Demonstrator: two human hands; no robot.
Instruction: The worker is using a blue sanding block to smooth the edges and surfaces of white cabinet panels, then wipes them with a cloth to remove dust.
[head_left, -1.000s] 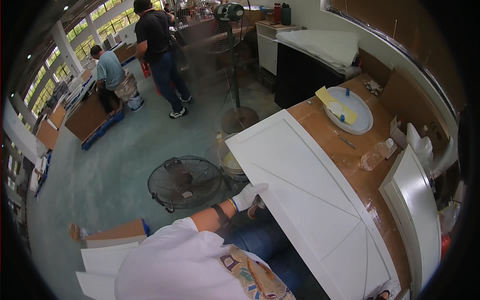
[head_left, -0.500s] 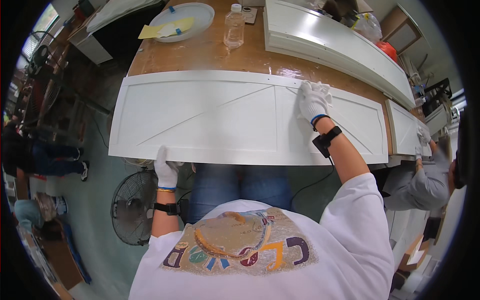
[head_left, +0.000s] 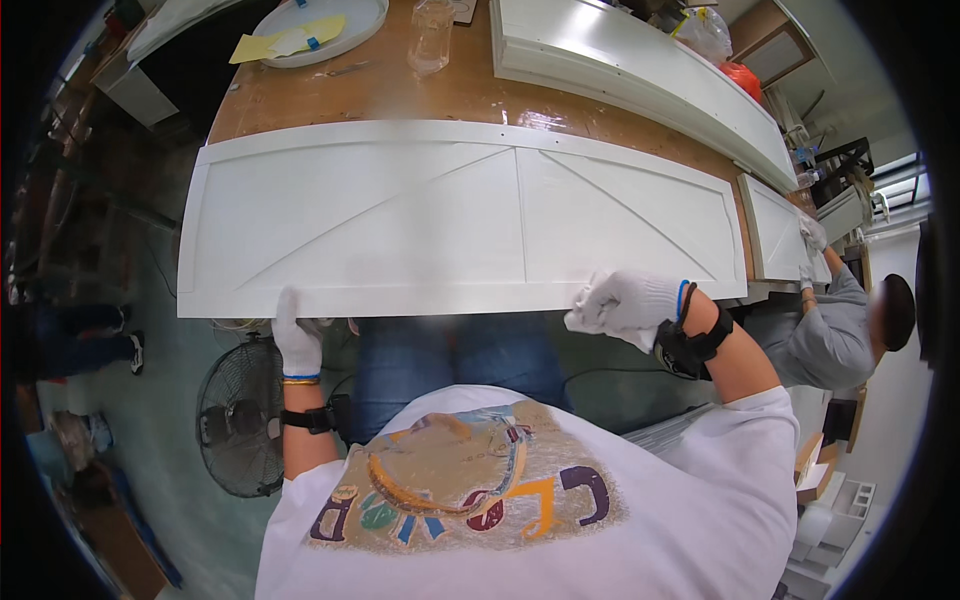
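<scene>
A long white panel (head_left: 420, 215) with raised strips in slanted lines lies across the wooden table, its near edge jutting out toward me. My left hand (head_left: 297, 342), in a white knit glove, grips that near edge at the left, thumb on top and fingers underneath. Also gloved, my right hand (head_left: 640, 303) is closed around a bunched white cloth (head_left: 582, 318) at the near edge, right of the middle. Glove and cloth are alike in colour, so their border is hard to make out.
Behind the panel, the wooden table (head_left: 350, 98) carries a round white lid (head_left: 365, 22) with yellow paper (head_left: 265, 46), a clear bottle (head_left: 430, 40) and another long white panel (head_left: 640, 75). A co-worker (head_left: 830, 335) handles a smaller panel (head_left: 778, 235) at right. A fan (head_left: 240, 415) stands lower left.
My right hand has come from the panel's far edge to its near edge with the cloth. My left hand keeps its grip. The whole view has shifted slightly.
</scene>
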